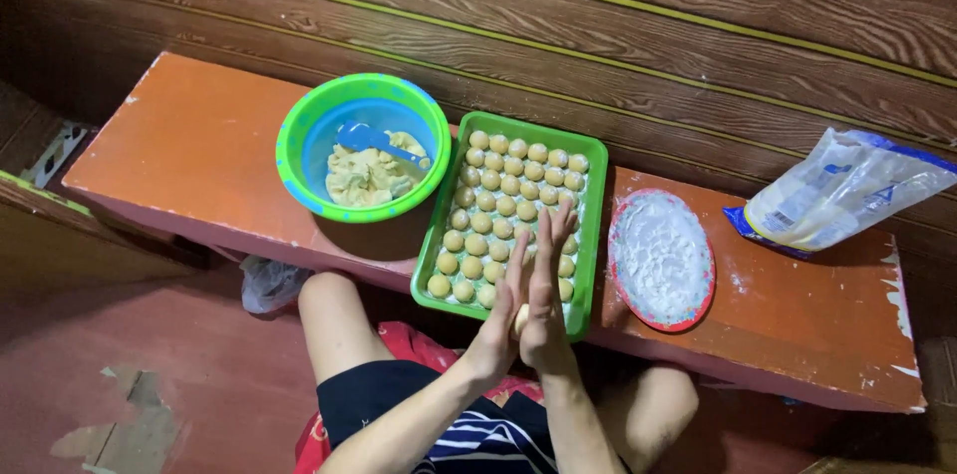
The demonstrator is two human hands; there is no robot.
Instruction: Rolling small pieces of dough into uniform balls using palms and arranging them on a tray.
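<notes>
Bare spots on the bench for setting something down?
Largest bare patch: the bench end left of the green bowl. A smaller strip lies between the flour plate and the bag, running to the right end. Crowded: bowl, green tray and plate sit close together, both hands over the tray.

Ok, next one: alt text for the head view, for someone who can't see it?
Left hand and right hand press a dough ball between their palms over a green tray of dough balls. The tray sits on an orange bench between a green bowl of dough and a plate of flour.
</notes>
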